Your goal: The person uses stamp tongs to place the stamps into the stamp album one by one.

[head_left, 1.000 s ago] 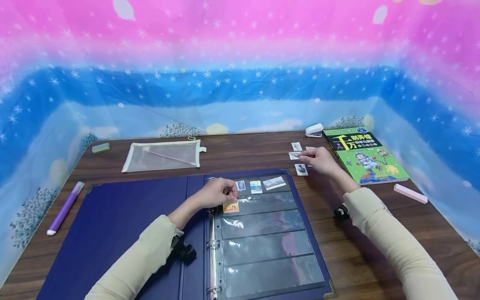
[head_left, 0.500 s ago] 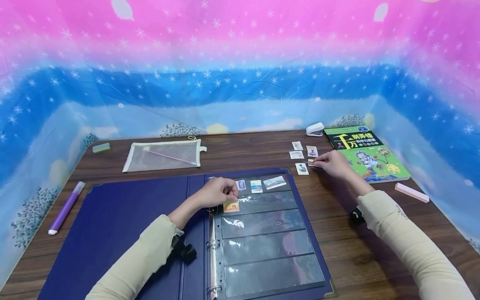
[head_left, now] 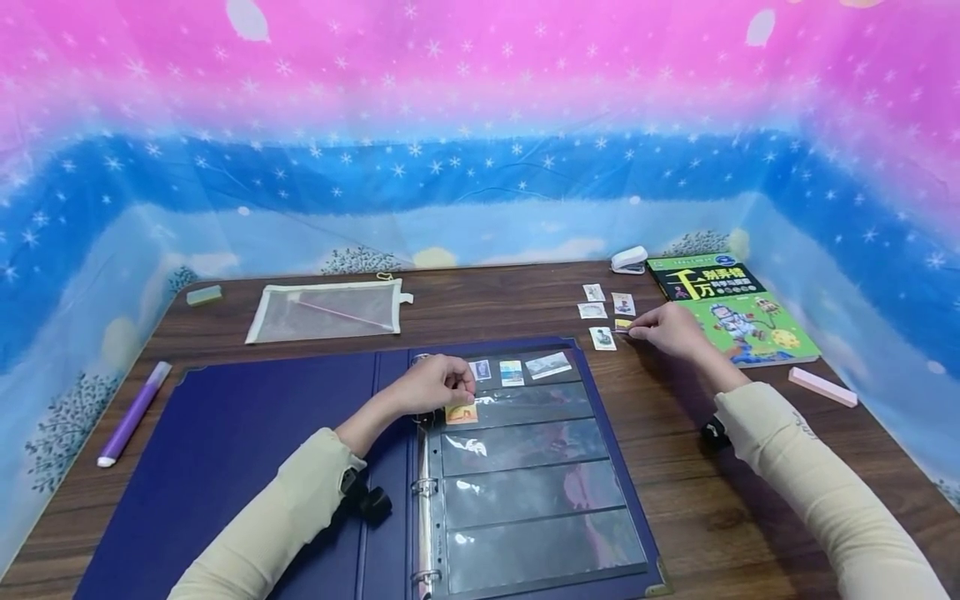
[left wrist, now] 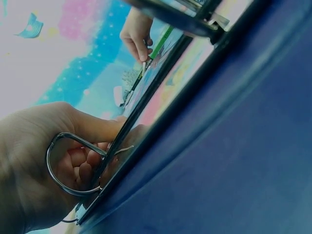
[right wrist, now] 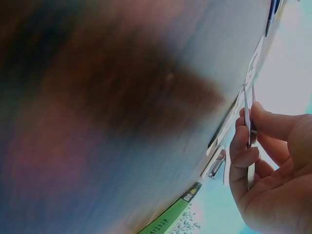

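Note:
My right hand (head_left: 667,332) holds metal tweezers (right wrist: 247,114), their two tips apart in the right wrist view. In the head view it is at a small yellow stamp (head_left: 622,325); whether the tips grip that stamp is too small to tell. My left hand (head_left: 435,385) has its fingers curled at the black album page (head_left: 547,542), pinching near a pocket's upper left; its fingertips are partly hidden. An orange stamp (head_left: 461,415) lies just under those fingers. Purple (head_left: 482,370), blue-and-yellow (head_left: 512,373) and grey (head_left: 548,365) stamps sit in the top row.
The blue ring binder (head_left: 255,467) lies open. Several loose stamps (head_left: 602,337) lie beyond its right corner. A green book (head_left: 738,325), white stapler (head_left: 628,259) and pink stick (head_left: 822,387) are at right. A mesh pouch (head_left: 326,312), eraser (head_left: 204,295) and purple marker (head_left: 135,414) are at left.
My right hand with the tweezers has moved right and slightly nearer, from the white stamp to the yellow stamp. My left hand has stayed at the album page.

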`<state>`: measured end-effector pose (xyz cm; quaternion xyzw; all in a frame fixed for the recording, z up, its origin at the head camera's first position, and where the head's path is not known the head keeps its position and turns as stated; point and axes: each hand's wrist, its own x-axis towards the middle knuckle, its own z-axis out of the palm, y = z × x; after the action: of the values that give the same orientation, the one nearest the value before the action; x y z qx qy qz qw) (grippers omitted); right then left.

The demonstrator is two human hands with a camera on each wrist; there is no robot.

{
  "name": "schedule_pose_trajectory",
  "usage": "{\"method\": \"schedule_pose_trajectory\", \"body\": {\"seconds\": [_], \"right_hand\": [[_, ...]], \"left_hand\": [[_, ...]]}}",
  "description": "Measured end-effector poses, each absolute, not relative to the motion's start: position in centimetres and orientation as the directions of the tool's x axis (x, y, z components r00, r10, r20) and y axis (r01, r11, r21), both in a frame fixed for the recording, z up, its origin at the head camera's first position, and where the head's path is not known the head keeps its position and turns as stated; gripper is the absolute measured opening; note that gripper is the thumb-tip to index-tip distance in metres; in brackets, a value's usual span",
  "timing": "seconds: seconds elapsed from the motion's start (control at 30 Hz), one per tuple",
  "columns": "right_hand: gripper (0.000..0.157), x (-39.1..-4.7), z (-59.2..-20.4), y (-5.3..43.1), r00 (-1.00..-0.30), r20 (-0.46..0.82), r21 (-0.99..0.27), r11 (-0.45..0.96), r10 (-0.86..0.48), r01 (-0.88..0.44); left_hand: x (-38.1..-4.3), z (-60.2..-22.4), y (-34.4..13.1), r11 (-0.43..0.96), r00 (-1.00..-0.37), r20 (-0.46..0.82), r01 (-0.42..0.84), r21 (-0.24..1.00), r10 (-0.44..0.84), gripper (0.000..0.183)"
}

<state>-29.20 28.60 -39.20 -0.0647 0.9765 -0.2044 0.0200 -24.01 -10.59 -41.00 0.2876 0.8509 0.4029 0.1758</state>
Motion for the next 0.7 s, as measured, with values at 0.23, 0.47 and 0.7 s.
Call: {"method": "schedule_pose_trajectory", "body": {"seconds": [0.23, 0.47, 0.7], "right_hand": [[0.022, -29.4, -39.2, 27.6, -0.992, -0.034, -0.401, 0.911, -0.118, -0.095], [0.025, -29.2, -39.6, 27.1, -0.994, 0.069, -0.447, 0.889, -0.081, -0.103], [0.022, -27.8, -38.6, 23.7, -0.97, 0.22, -0.545, 0.811, -0.105, -0.212]], "left_hand": [[-23.8, -40.9, -10.9, 0.506, -0.777, -0.059, 0.349, 0.789, 0.627, 0.004], [-23.6, -41.1, -11.1, 0.521, -0.78, -0.064, 0.352, 0.778, 0.622, 0.006], [-23.9, -41.2, -10.8, 0.517, -0.779, -0.075, 0.337, 0.787, 0.622, 0.003]]}}
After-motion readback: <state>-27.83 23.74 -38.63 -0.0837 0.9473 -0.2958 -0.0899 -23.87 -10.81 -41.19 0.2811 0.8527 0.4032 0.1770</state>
